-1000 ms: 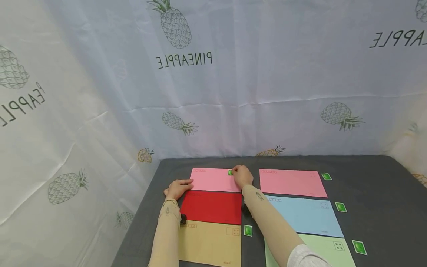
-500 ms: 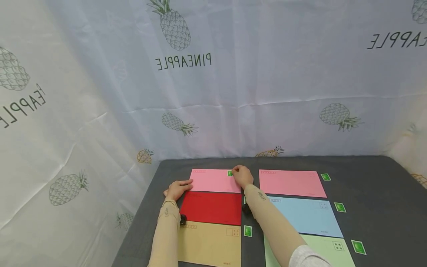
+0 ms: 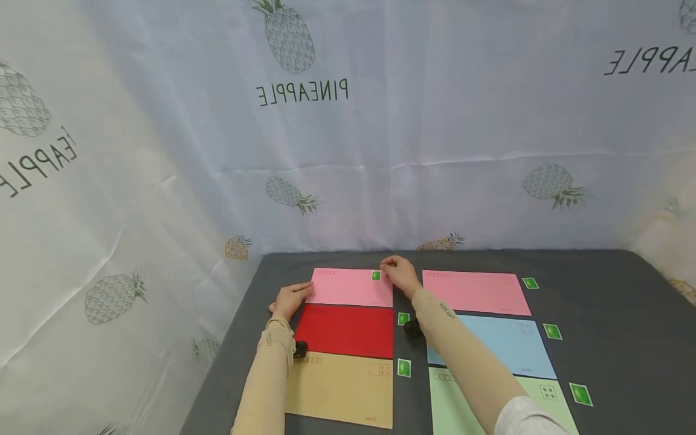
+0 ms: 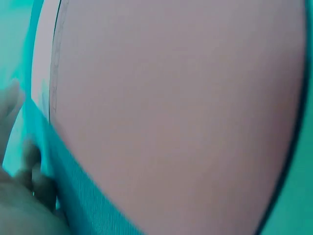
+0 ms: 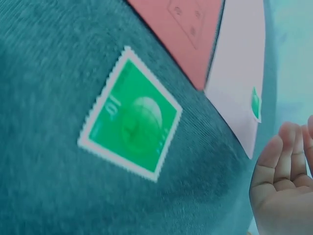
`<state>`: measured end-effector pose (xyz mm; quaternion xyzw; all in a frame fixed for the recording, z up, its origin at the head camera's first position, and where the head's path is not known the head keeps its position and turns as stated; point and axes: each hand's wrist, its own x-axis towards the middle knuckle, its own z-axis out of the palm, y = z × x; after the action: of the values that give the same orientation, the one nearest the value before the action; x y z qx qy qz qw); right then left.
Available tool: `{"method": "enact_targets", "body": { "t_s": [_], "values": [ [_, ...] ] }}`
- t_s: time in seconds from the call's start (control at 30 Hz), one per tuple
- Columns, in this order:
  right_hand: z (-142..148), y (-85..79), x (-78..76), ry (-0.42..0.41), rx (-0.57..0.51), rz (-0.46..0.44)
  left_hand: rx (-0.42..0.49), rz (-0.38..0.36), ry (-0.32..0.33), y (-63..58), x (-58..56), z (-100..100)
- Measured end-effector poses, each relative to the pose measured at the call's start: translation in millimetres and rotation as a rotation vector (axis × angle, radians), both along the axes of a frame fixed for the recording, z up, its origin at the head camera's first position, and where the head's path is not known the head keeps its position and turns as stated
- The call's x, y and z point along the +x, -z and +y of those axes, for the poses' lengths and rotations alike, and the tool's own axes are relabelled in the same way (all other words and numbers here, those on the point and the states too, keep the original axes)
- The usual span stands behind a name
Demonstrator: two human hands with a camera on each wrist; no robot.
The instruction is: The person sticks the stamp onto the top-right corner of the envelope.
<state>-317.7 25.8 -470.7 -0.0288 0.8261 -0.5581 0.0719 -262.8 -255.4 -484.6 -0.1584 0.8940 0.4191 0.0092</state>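
Note:
My left hand (image 3: 290, 299) lies at the left edge of the upper-left pink envelope (image 3: 342, 291), its fingertips on that edge. A green stamp (image 3: 376, 275) with a white border sits flat in the envelope's top right corner. My right hand (image 3: 401, 275) is just right of this stamp, thumb and fingers bent loosely with nothing between them. In the right wrist view, the fingers (image 5: 272, 156) are apart from the small green stamp (image 5: 256, 104) on the pink envelope. The left wrist view shows the left hand (image 4: 29, 196) blurred at the lower left.
Below lie a red envelope (image 3: 348, 331) and a tan one (image 3: 342, 389), with green stamps (image 3: 403, 319) beside them. On the right are pink (image 3: 473, 293), blue (image 3: 505, 344) and green (image 3: 530, 399) envelopes, each with a stamp beside it. A pineapple-print curtain (image 3: 380, 133) encloses the dark table.
My right hand has drawn back slightly from the stamp to the right, so the whole stamp now shows. The left hand stays at the envelope's left edge. The view has tilted slightly.

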Motion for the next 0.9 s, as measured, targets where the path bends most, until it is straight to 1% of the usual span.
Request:
{"method": "enact_targets", "body": {
  "t_s": [0.07,0.13,0.23,0.37,0.47,0.63,0.73,0.9],
  "values": [
    [4,-3.4,-0.8,-0.02,-0.028,-0.011,0.0,0.014,-0.014,0.9,-2.3,4],
    [8,-5.4,-1.6,-0.038,-0.056,-0.017,-0.009,0.025,-0.014,0.5,-4.8,11],
    [16,-8.4,-1.5,-0.058,-0.106,-0.014,-0.008,0.047,0.019,-2.9,-8.8,24],
    [29,-14.3,1.3,-0.059,-0.134,0.0,0.0,0.105,0.09,-11.3,-12.4,45],
    [40,-16.9,3.9,-0.052,-0.12,-0.009,0.022,0.145,0.147,-16.0,-12.1,59],
    [67,-17.6,7.5,-0.031,-0.104,-0.011,0.045,0.189,0.244,-17.9,-11.7,84],
    [86,-18.4,9.2,-0.034,-0.09,0.005,0.062,0.208,0.295,-20.0,-12.7,100],
    [116,-20.4,12.9,-0.039,-0.068,0.021,0.141,0.207,0.378,-28.3,-13.3,123]
  ]
}}
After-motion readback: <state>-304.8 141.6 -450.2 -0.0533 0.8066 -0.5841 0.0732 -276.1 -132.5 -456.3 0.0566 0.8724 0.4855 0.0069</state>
